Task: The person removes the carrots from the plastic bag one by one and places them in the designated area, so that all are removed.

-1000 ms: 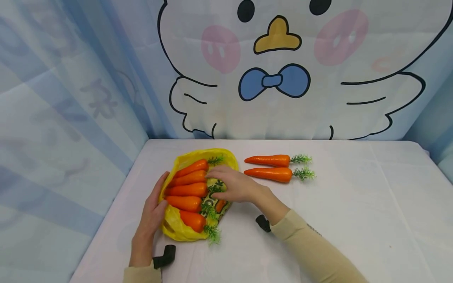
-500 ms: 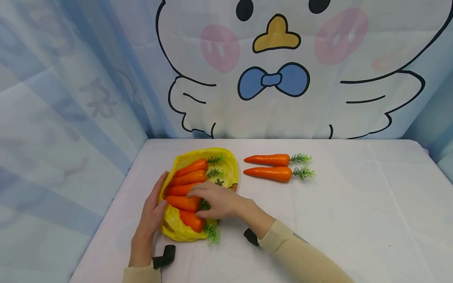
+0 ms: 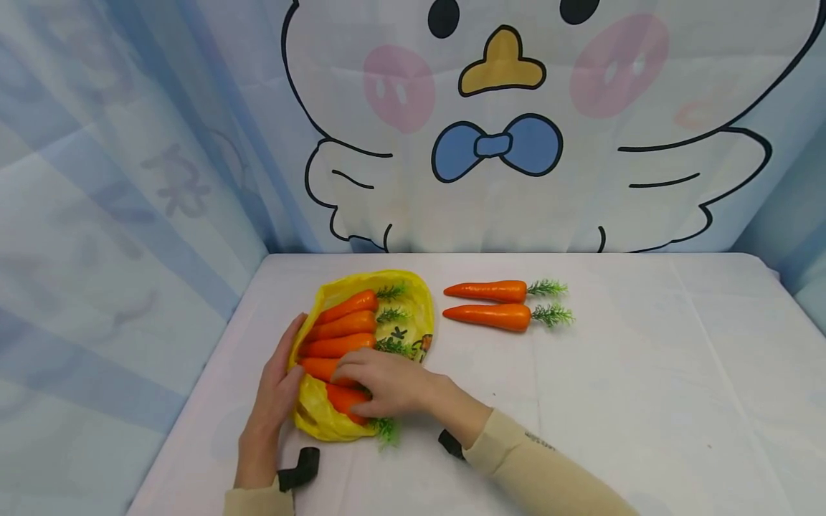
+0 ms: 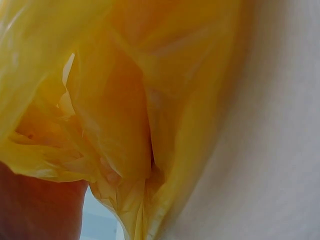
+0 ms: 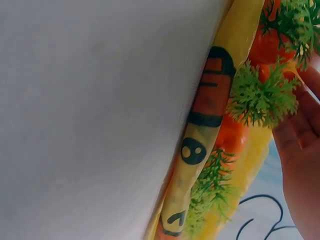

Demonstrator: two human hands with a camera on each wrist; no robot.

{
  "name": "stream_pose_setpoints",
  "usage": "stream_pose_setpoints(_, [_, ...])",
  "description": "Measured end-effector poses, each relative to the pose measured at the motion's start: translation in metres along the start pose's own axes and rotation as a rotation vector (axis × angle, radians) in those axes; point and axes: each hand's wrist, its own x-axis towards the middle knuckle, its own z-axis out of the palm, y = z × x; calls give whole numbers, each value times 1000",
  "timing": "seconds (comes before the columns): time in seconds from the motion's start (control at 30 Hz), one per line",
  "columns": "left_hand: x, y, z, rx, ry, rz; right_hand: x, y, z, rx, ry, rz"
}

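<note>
A yellow plastic bag [image 3: 418, 295] lies with its mouth spread on the table, several orange carrots [image 3: 338, 347] with green tops side by side in it. My left hand [image 3: 274, 398] holds the bag's left edge, thumb at the rim; in the left wrist view yellow plastic [image 4: 120, 110] fills most of the picture. My right hand [image 3: 390, 383] reaches over the nearest carrots, fingertips on them, hiding part of them. In the right wrist view the hand [image 5: 302, 145] shows fairly straight fingers beside leafy tops [image 5: 262, 95] and the printed bag edge [image 5: 205, 100].
Two more carrots, the far one [image 3: 487, 290] and the near one [image 3: 489, 316], lie parallel on the white table [image 3: 619, 401] right of the bag. A cartoon-printed curtain [image 3: 503, 208] hangs behind the table. Black pieces [image 3: 302, 467] sit at the wrists.
My right hand has moved from the upper carrot tops toward the nearest carrots, uncovering the upper tops. My left hand stays at the bag's left edge. The two loose carrots have not moved.
</note>
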Motion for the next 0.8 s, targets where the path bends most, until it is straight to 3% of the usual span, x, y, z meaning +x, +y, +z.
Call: stream_pose_setpoints(0.8, [0, 1, 1, -17, -10, 2, -1, -11, 6, -60, -82, 70])
